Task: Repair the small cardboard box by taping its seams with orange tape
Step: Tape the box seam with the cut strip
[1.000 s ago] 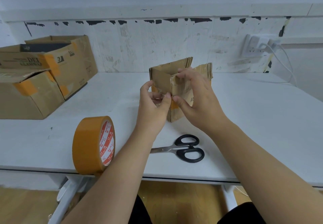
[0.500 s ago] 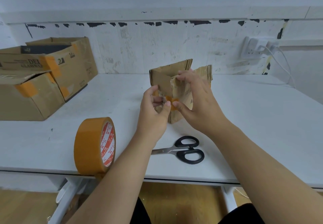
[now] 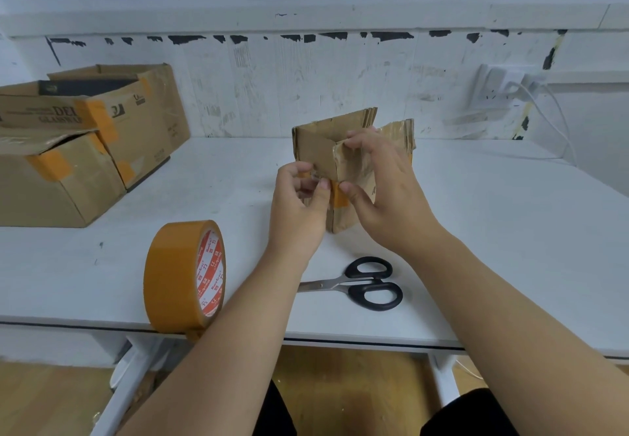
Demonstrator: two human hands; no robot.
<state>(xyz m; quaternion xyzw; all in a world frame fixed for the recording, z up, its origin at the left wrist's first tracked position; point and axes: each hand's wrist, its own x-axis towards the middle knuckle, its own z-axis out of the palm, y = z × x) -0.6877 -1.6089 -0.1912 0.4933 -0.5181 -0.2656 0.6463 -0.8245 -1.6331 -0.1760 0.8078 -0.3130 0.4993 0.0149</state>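
Both hands are holding the small box [image 3: 343, 160] on the table [image 3: 476, 231]: the left hand [image 3: 299, 211] and the right hand [image 3: 384, 190] are pinching the orange tape strip [image 3: 338, 197] at its corner.

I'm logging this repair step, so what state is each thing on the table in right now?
small cardboard box: upright, top open, held by both hands
orange tape strip: stuck on the near corner seam
left hand: pinching at the seam
right hand: gripping the box
tape roll: standing on edge
scissors: closed, lying flat
large boxes: flaps open
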